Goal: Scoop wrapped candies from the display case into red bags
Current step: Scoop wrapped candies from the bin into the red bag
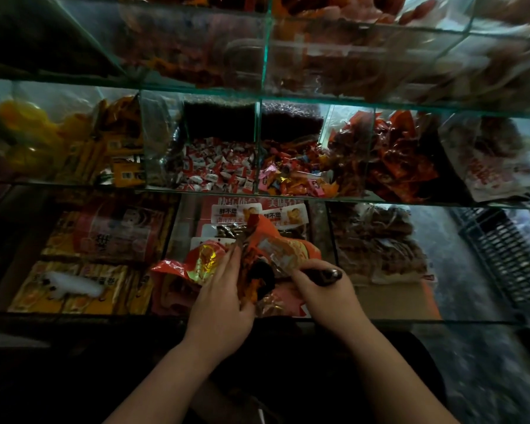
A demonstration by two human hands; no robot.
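Low in the middle of the view, my left hand (224,304) grips a crumpled red bag (270,246) with gold print, holding its mouth open. My right hand (322,292) holds a dark scoop handle (325,274), and the scoop's dark end sits at the bag's opening. Behind the hands, one tier up in the glass display case (259,142), lie red-and-white wrapped candies (218,166) in one compartment and mixed colourful wrapped candies (294,172) in the compartment to its right. More red bags (172,280) lie under my left hand.
Yellow packets (117,148) fill the left compartment and red snack packs (398,157) the right one. The lowest tier holds boxed snacks (110,234) at left and brown bundles (380,240) at right. A dark plastic crate (502,258) stands at the far right.
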